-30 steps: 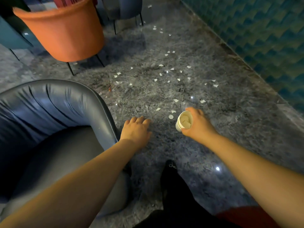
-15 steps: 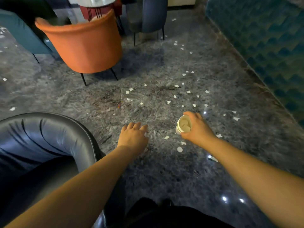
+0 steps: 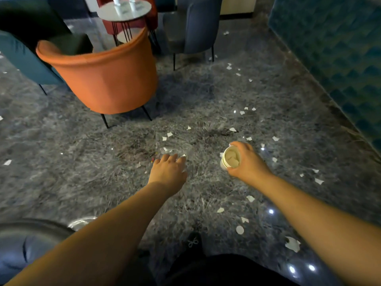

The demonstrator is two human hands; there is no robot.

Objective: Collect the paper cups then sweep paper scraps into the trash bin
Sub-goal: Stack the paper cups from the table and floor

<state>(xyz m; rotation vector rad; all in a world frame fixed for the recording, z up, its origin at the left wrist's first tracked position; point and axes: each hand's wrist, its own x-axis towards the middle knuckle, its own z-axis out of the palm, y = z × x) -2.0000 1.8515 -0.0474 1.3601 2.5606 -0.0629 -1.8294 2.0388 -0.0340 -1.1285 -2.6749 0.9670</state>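
Right hand (image 3: pixel 246 162) curled round paper cup (image 3: pixel 230 159), mouth tipped toward camera; left hand (image 3: pixel 169 172) empty, fingers relaxed, nearer the paper scraps (image 3: pixel 167 136) lying just beyond its fingertips.

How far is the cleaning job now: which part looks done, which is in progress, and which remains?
Done: one paper cup is collected; the right hand grips it, with something pale inside. In progress: the left hand reaches forward, open and holding nothing. Left: two pale cup-like things stand on the round table, too small to be sure of; paper scraps lie all over the floor. No broom or trash bin is in view.
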